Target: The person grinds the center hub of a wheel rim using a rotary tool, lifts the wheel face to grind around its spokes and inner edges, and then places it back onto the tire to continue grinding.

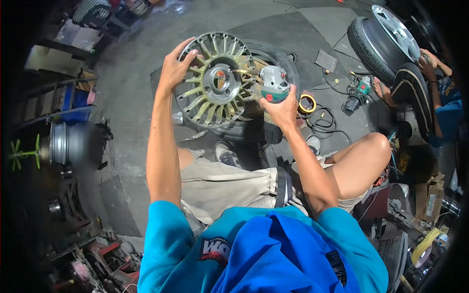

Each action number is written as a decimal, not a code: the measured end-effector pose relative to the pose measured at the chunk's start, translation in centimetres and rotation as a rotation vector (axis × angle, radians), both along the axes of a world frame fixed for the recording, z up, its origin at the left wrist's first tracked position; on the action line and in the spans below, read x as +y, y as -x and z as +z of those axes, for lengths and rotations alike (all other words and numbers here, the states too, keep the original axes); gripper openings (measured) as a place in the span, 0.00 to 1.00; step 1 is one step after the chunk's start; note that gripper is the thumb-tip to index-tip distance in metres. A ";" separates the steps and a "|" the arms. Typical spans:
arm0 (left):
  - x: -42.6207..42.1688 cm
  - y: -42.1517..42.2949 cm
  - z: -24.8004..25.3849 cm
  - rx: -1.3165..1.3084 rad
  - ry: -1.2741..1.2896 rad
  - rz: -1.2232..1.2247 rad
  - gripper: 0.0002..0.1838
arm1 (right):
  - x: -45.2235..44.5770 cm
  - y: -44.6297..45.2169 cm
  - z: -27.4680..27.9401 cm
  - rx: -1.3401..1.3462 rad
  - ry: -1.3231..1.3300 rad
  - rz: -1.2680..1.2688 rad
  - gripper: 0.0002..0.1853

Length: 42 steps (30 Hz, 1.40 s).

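Observation:
A round multi-spoke wheel face [199, 108] with a dark rim and yellowish spokes is held up, tilted, in front of me. My left hand [177, 67] grips its upper left edge, thumb on the near side. My right hand [283, 108] is wrapped round a grey and green power tool [274, 84] just right of the wheel face. The tool's thin front end points left toward the spokes; whether it touches them I cannot tell. Behind both, a black tire [288, 61] lies on the floor, partly hidden by the wheel face and the tool.
A yellow tape roll [307, 103], coiled black cable [328, 124] and a second green tool [360, 90] lie to the right. At the far right a co-worker [447, 105] holds a tired wheel [386, 44]. Shelving [58, 105] stands left; cardboard boxes [431, 198] are at the right.

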<state>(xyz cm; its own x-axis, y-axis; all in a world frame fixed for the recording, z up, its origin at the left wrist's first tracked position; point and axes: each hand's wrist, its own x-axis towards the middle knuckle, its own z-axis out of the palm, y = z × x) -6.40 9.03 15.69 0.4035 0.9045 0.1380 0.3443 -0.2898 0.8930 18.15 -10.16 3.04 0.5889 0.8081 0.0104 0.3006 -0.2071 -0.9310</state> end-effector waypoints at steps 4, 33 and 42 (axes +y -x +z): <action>0.3 3.2 -2.0 -0.095 0.128 0.117 0.24 | -0.3 1.0 -2.4 0.096 -0.004 0.013 0.46; -2.4 0.4 0.6 0.070 -0.114 -0.011 0.23 | 2.8 -3.9 0.3 0.403 -0.004 0.294 0.32; -2.7 -1.7 1.5 0.107 -0.157 -0.050 0.23 | 1.7 -4.9 3.1 0.091 0.001 0.250 0.42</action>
